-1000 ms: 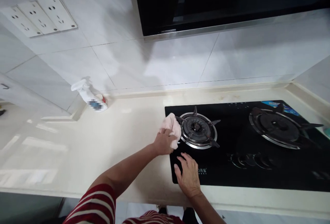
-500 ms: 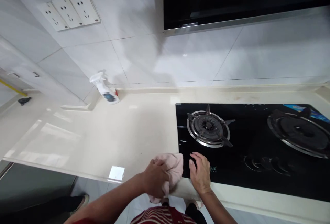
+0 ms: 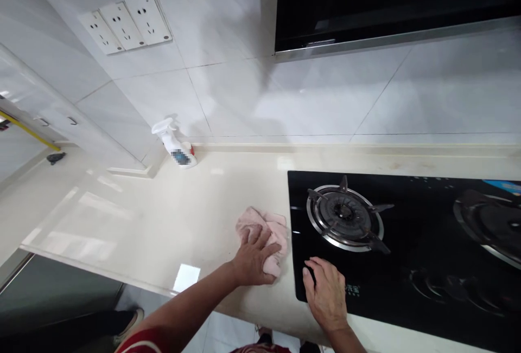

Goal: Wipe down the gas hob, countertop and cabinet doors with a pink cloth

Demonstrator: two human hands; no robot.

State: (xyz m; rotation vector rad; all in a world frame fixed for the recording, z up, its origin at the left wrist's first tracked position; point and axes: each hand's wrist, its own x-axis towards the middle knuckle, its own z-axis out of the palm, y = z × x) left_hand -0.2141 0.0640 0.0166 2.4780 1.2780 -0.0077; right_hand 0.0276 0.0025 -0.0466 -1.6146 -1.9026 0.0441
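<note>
From the head camera, my left hand [image 3: 252,258] presses flat on a pink cloth [image 3: 264,231], fingers spread over it and curling into its folds, so the cloth is pinned under my palm on the cream counter [image 3: 163,223], just left of the black stove [image 3: 407,250]. My right hand [image 3: 325,293] rests open, fingers loosely together, on the near left corner of the stove glass, holding nothing. The left burner [image 3: 345,214] sits just beyond it. A white spray bottle [image 3: 177,144] lies far back against the wall. I judge I am mid-wipe on the counter beside the stove's edge; the next stroke calls for steady downward pressure, keeping the cloth bunched under my fingers.
</note>
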